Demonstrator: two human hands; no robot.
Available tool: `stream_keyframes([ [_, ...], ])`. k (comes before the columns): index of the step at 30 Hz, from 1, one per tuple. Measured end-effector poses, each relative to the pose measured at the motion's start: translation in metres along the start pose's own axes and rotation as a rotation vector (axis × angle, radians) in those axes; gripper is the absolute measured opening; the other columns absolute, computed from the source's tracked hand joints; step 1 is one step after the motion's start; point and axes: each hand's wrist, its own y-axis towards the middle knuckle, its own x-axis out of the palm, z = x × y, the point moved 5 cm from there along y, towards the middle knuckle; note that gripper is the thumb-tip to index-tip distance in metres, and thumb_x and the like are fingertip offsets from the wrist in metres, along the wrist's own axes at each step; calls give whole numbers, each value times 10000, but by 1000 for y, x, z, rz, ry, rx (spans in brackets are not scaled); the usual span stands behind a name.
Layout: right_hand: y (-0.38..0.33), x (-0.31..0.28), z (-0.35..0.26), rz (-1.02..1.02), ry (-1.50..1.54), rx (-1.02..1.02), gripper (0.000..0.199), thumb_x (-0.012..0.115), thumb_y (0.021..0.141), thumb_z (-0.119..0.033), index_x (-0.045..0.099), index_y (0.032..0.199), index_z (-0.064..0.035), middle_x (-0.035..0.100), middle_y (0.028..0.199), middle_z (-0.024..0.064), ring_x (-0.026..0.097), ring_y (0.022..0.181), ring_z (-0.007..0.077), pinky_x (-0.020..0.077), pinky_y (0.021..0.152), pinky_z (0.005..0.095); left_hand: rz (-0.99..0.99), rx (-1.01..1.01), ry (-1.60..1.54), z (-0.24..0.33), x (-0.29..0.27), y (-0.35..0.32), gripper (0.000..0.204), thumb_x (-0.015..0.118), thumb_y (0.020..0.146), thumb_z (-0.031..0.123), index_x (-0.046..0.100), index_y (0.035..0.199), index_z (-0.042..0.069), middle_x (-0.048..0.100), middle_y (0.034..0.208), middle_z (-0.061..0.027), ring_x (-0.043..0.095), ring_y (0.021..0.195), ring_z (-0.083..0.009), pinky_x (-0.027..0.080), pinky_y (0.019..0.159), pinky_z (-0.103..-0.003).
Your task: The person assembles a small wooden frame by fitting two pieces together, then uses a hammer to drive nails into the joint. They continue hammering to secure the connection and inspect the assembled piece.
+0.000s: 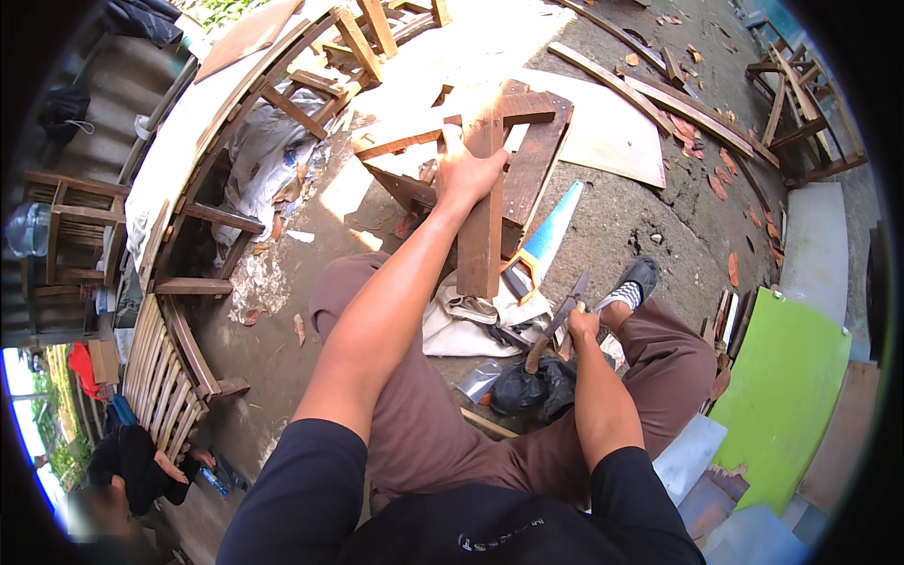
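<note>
My left hand (pixel 466 174) is wrapped round the upper part of a brown wooden plank (pixel 481 240), which stands tilted between my knees. The plank leans on a wooden frame of nailed boards (pixel 539 169). A handsaw (pixel 551 231) with a blue blade and an orange-and-black handle rests against this frame's right side. Lower right, my right hand (pixel 583 323) is closed round a tool with a dark, blade-like metal part (pixel 575 291); its exact kind is unclear. A curved brown wooden handle (pixel 538 353) shows beside that hand. Under them lie a white cloth (pixel 447 325) and a black plastic bag (pixel 520 391).
A long curved wooden bench frame (pixel 198 287) runs along the left. Long wooden strips (pixel 683 108) and a pale flat board (pixel 612 132) lie ahead on the concrete. A green panel (pixel 786 395) is at right. Another person's hand (pixel 170 467) shows at lower left.
</note>
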Motion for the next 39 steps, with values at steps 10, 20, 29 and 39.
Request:
stream_keyframes([
  [10,-51,-33,-99,-365,868,-83,147,669,979,-87,557,1060,-36,559,739,53,561,531,153,494,475,315,136,-119,-490,-52,11,53,885,874,822,344,311,1440,56,609,1327,-226,614,1207,-345,502,1058,-467],
  [20,-215,-133,-215,-507,955,-814,338,766,994,-172,520,1187,-44,589,819,20,484,472,64,418,422,219,89,-367,-1082,-9,0,19,762,770,905,374,392,1479,45,577,1417,-193,572,1312,-311,492,1087,-491],
  [29,-250,-153,-240,-290,897,-855,374,825,941,-129,554,1170,-10,635,817,30,559,509,58,446,427,218,-353,-419,-1442,13,6,-5,674,622,991,512,482,1480,70,564,1451,-176,575,1334,-331,495,1093,-532],
  [39,-261,-165,-256,-231,902,-966,337,812,965,-193,638,1165,14,644,811,30,557,491,67,447,410,245,-40,-416,-1521,-10,13,7,641,299,1087,523,508,1445,34,567,1432,-209,611,1265,-372,526,1035,-562],
])
